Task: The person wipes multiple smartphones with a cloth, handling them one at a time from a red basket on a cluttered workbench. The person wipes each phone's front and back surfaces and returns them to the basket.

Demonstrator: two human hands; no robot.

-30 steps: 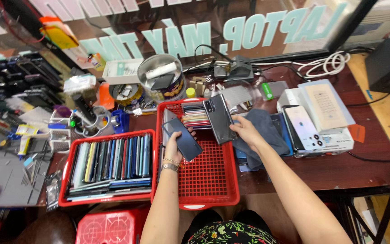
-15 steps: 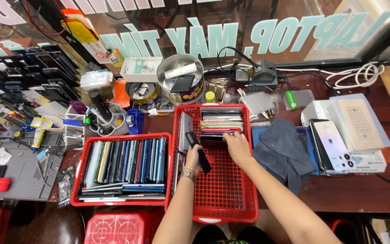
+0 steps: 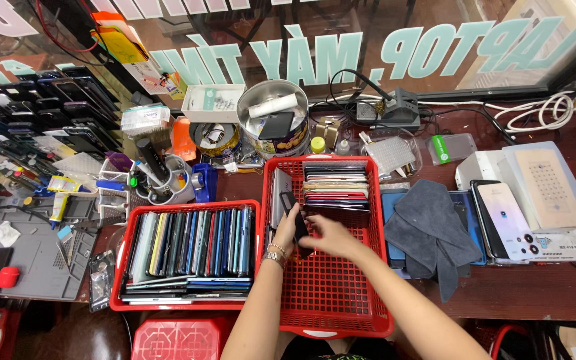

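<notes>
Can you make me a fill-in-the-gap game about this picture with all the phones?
1. Both hands reach into the ____ basket.
2. The left hand holds a dark ____.
3. The grey cloth lies to the ____ of that basket.
4. The right hand is ____ the basket.

Missing words: red; phone; right; inside

A cluttered dark wooden workbench (image 3: 501,293) stands against a glass shopfront window (image 3: 435,40) with pale lettering.

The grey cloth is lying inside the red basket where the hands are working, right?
Not quite. The head view shows the grey cloth lying on the table to the right of the red basket, outside it, draped over blue phones. Both hands, left hand and right hand, are working inside that basket.
</notes>
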